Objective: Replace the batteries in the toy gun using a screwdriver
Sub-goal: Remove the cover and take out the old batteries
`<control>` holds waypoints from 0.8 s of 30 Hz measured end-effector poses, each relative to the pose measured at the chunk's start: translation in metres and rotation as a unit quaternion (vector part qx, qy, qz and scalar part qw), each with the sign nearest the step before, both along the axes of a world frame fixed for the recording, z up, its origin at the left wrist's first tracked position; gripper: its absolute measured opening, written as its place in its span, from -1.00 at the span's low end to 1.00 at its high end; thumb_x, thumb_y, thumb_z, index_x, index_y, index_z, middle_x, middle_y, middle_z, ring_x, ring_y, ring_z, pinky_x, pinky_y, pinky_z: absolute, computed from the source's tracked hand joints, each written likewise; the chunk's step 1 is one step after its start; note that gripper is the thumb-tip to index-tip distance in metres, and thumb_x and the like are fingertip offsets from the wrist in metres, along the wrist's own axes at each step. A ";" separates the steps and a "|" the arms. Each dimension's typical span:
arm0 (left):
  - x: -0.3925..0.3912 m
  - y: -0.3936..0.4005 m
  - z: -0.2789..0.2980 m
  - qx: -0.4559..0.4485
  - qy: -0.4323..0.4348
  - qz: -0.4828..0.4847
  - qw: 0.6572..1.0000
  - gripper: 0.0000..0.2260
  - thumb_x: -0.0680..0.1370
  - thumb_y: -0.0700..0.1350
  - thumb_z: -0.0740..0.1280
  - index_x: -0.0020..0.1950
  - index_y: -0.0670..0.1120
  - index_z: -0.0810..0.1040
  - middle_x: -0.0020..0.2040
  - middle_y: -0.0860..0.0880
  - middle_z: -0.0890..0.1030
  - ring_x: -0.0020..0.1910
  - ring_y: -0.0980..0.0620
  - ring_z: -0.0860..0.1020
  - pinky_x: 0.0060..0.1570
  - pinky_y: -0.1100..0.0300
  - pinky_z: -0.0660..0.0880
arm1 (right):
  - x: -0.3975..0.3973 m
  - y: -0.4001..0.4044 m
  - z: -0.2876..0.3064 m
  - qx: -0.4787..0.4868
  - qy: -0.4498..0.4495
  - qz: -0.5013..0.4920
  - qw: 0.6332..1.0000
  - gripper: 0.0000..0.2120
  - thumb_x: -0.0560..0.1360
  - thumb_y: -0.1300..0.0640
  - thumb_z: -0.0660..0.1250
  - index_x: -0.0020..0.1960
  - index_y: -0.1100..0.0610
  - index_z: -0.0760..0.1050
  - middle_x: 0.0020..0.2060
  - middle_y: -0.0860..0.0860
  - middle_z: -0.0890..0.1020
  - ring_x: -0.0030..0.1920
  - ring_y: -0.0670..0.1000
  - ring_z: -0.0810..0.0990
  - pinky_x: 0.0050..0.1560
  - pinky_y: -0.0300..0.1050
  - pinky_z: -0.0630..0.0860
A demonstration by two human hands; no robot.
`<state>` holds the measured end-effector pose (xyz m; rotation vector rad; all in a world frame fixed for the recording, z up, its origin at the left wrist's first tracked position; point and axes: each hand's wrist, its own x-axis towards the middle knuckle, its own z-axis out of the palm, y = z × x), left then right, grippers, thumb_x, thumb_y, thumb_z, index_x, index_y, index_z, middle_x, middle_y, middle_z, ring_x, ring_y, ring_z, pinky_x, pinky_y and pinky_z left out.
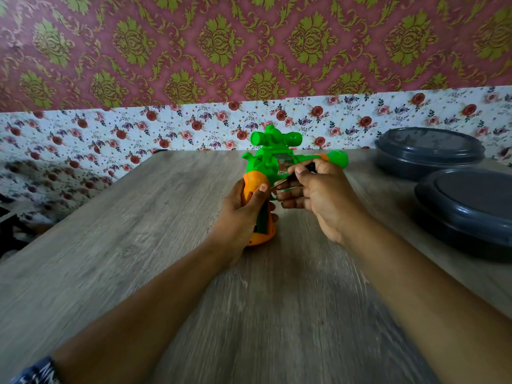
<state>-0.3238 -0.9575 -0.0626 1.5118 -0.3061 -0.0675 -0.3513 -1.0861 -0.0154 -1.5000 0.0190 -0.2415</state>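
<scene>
A green toy gun point(270, 153) with an orange grip stands over the middle of the wooden table point(138, 245), scope on top, barrel pointing right. My left hand point(238, 214) grips the orange handle, where a dark open slot shows. My right hand point(318, 192) holds a thin screwdriver point(285, 180) with a dark handle; its metal tip points left toward the gun's grip just above my left thumb. Part of the screwdriver is hidden in my fingers.
Two dark grey lidded round containers point(429, 151) point(471, 206) sit at the table's right side. The table's far edge meets a flowered wall. Left of the table a dark object point(8, 228) shows at floor level.
</scene>
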 end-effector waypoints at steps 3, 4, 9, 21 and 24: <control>0.002 0.001 -0.001 0.006 0.007 -0.001 1.000 -0.70 0.58 -0.01 0.23 0.30 -0.03 0.38 -0.17 -0.06 0.60 -0.29 0.05 0.62 -0.23 0.14 0.54 | 0.001 -0.003 0.002 0.020 -0.024 -0.012 0.999 -0.76 0.63 0.22 0.02 -0.17 0.12 0.35 -0.21 0.13 0.59 -0.26 0.07 0.60 -0.26 -0.17 0.57; 0.003 0.002 -0.001 0.005 0.011 -0.002 1.000 -0.69 0.58 -0.03 0.23 0.31 -0.04 0.38 -0.17 -0.06 0.60 -0.28 0.05 0.62 -0.22 0.13 0.54 | 0.002 -0.003 0.002 0.022 -0.031 -0.011 0.999 -0.76 0.63 0.22 0.00 -0.16 0.12 0.35 -0.19 0.13 0.59 -0.24 0.07 0.61 -0.21 -0.14 0.58; 0.004 0.002 -0.002 0.001 0.024 -0.008 1.000 -0.69 0.60 -0.11 0.22 0.34 -0.05 0.36 -0.18 -0.05 0.60 -0.29 0.07 0.62 -0.16 0.10 0.56 | 0.000 0.002 0.000 -0.037 -0.086 -0.030 0.995 -0.78 0.63 0.23 0.01 -0.13 0.09 0.35 -0.27 0.14 0.60 -0.27 0.01 0.62 -0.24 -0.15 0.61; 0.008 0.002 -0.007 -0.070 0.030 -0.053 0.996 -0.54 0.60 0.19 -0.06 -0.03 -0.04 0.53 -0.18 -0.10 0.63 -0.28 0.02 0.62 -0.37 0.21 0.51 | -0.016 0.009 0.002 -0.504 -0.121 0.079 0.851 -0.81 0.56 0.23 0.18 0.13 0.21 0.47 -0.13 0.08 0.50 -0.12 0.02 0.43 -0.26 -0.14 0.20; 0.011 0.002 -0.010 -0.068 0.023 -0.050 0.996 -0.54 0.59 0.21 -0.06 -0.03 -0.02 0.53 -0.18 -0.10 0.62 -0.29 0.03 0.61 -0.37 0.23 0.50 | -0.017 0.010 0.003 -0.501 -0.113 0.082 0.854 -0.80 0.56 0.22 0.19 0.14 0.21 0.48 -0.04 0.15 0.58 -0.04 0.09 0.50 -0.14 -0.12 0.36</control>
